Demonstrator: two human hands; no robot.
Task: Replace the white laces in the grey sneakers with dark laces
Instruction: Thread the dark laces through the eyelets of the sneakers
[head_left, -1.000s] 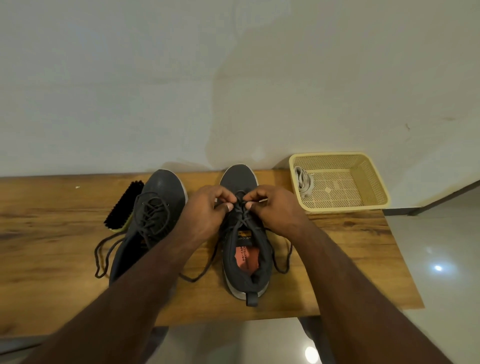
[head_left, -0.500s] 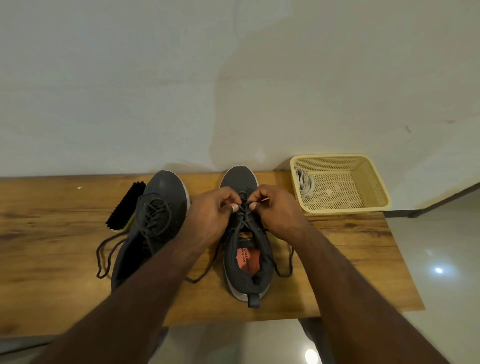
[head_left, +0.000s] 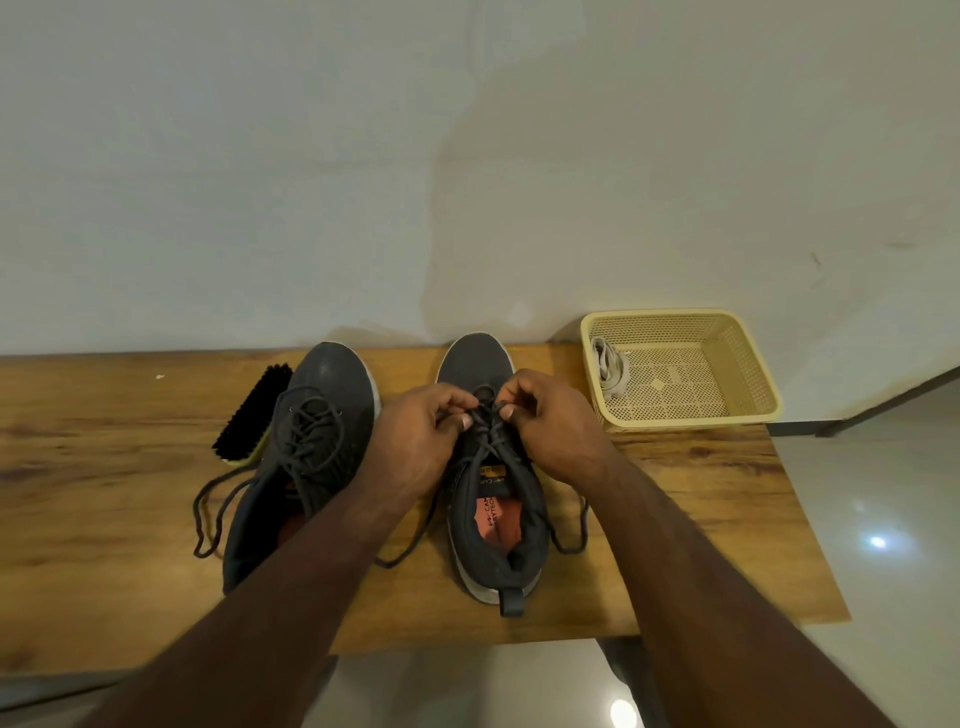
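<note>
Wooden table (head_left: 675, 519) against a pale wall (head_left: 467, 156), glossy floor (head_left: 883, 519) to my right. Right sneaker (head_left: 493, 519) lies at table centre, long axis running from me to the wall, toe wallward; left sneaker (head_left: 306, 452) lies beside it, angled slightly. My left hand (head_left: 421, 441) and right hand (head_left: 556, 431), fingers curled, pinch its dark lace (head_left: 485, 415). White laces (head_left: 610, 369) rest in the basket (head_left: 748, 364).

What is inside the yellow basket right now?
The yellow basket holds a bundle of white laces against its left wall. The rest of its perforated floor shows bare. Whatever lies beneath the bundle is covered.
</note>
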